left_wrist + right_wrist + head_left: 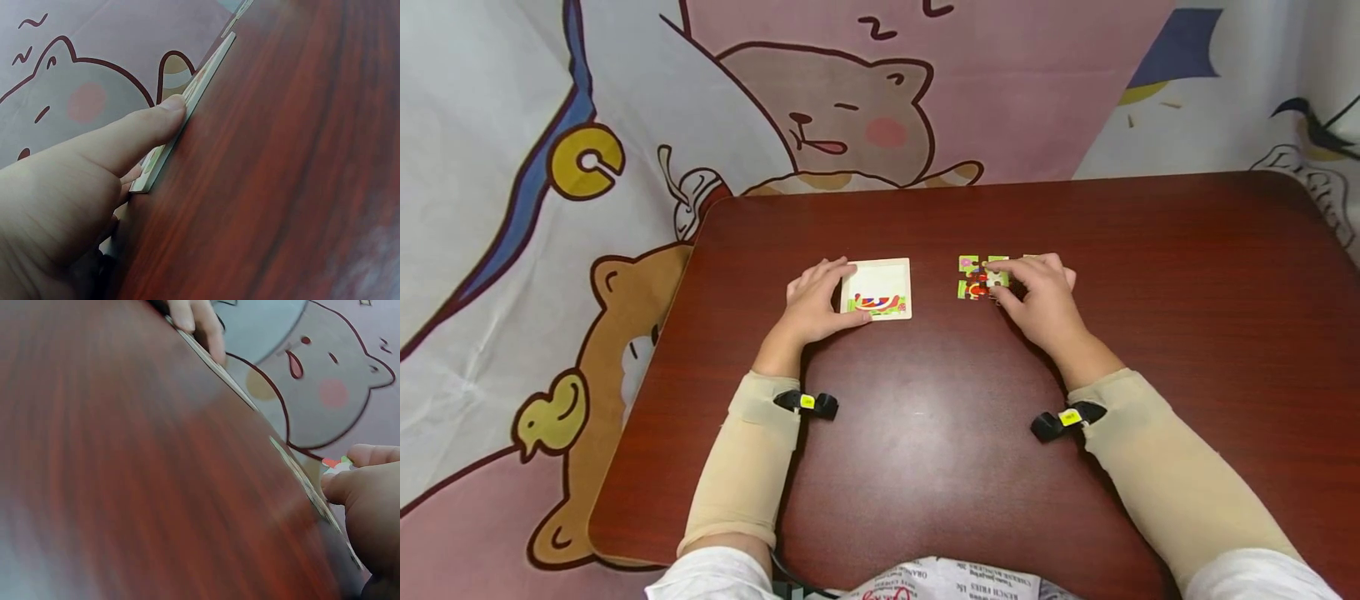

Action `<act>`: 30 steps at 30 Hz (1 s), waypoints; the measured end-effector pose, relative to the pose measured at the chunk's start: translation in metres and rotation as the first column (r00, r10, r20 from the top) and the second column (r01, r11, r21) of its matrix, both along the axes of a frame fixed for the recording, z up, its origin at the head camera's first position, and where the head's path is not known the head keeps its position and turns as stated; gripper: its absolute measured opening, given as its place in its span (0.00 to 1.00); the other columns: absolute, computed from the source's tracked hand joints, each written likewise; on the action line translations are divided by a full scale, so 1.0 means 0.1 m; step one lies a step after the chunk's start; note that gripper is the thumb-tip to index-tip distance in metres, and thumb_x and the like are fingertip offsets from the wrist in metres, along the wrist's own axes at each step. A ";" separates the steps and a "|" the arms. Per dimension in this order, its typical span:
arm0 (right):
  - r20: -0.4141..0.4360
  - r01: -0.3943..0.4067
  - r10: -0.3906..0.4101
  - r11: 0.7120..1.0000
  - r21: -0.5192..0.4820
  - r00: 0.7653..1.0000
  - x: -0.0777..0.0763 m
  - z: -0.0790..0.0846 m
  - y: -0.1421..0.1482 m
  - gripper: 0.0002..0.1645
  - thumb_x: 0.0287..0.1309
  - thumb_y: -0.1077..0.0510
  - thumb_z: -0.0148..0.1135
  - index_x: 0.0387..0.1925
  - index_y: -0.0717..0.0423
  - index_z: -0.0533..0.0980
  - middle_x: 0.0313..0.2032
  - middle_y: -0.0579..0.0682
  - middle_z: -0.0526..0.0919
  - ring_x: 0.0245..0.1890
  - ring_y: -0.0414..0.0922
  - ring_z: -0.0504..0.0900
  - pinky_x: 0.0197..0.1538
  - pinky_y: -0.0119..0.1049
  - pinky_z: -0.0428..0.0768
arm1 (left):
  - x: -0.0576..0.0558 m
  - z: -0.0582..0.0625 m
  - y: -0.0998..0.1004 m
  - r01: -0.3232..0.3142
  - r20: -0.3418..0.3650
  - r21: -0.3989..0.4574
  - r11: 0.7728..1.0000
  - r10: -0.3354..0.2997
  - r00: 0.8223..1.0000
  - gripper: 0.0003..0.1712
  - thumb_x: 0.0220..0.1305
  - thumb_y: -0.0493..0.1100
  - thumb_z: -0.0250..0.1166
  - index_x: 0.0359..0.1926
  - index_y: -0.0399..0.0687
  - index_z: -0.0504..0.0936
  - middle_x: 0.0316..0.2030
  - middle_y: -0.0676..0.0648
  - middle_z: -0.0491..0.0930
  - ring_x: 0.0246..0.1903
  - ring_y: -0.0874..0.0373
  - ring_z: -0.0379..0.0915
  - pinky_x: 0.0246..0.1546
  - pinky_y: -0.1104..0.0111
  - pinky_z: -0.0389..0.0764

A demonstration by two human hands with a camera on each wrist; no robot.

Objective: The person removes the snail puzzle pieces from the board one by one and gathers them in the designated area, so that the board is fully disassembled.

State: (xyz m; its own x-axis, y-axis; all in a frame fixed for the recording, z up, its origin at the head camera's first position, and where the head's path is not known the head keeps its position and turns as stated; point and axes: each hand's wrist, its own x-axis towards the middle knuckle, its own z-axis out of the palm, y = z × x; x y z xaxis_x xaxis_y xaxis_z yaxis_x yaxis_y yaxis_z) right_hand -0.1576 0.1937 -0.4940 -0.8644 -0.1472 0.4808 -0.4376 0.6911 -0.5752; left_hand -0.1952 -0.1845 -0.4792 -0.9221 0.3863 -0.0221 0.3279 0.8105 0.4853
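Cartoon-printed cloth (467,183) hangs behind and to the left of the tabletop (917,467), showing a yellow bell (587,161) and a small chick (550,417) at the far left, then an orange-brown bear (640,308) partly hidden by the table's edge. Moving right, I have my left grip (816,300) around the left side of a shallow, pale puzzle tray (880,277): my thumb lies on the near rim and my fingers are at the far left corner, grasping it flat on the dark red-brown wood. Along the near side of the tray, fitted pieces (880,305) make a strip of red, blue, white and green, while the part beyond them is bare and cream. Just to the right of the tray, apart from it, loose pieces (969,263) lie close together in green, pink and red. Over their right side, my right grip (1041,296) pinches one puzzle piece (339,467) between thumb and finger; the right wrist view shows red, green and white on it, raised off the wood. Farthest right, a black strap (1067,421) circles my beige sleeve (1180,475)
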 end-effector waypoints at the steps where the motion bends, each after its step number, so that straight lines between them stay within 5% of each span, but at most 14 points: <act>1: 0.012 0.010 -0.010 1.000 0.002 1.000 0.01 0.00 0.05 0.22 0.59 0.66 0.78 0.55 0.52 0.87 0.46 0.57 0.90 0.50 0.59 0.74 0.49 0.62 0.58 | 0.00 0.00 0.00 0.000 0.000 0.000 1.000 0.000 1.000 0.55 0.56 0.68 0.77 0.79 0.54 0.69 0.82 0.51 0.58 0.82 0.47 0.46 0.72 0.42 0.50; 15: 0.147 0.017 -0.025 0.998 0.053 0.989 0.13 0.03 0.43 0.24 0.62 0.63 0.78 0.59 0.54 0.85 0.51 0.60 0.89 0.52 0.60 0.73 0.51 0.62 0.57 | 0.00 -0.01 0.01 -0.004 0.005 -0.008 1.000 0.004 1.000 0.55 0.57 0.68 0.76 0.79 0.53 0.68 0.82 0.50 0.58 0.82 0.47 0.46 0.72 0.42 0.50; 30: 0.167 0.034 -0.039 0.999 0.037 0.985 0.15 0.06 0.47 0.20 0.61 0.64 0.77 0.55 0.57 0.87 0.53 0.61 0.80 0.57 0.68 0.67 0.53 0.68 0.58 | -0.01 -0.01 -0.01 -0.007 0.006 0.001 1.000 0.007 1.000 0.55 0.56 0.68 0.77 0.79 0.54 0.69 0.82 0.51 0.58 0.82 0.47 0.46 0.72 0.42 0.50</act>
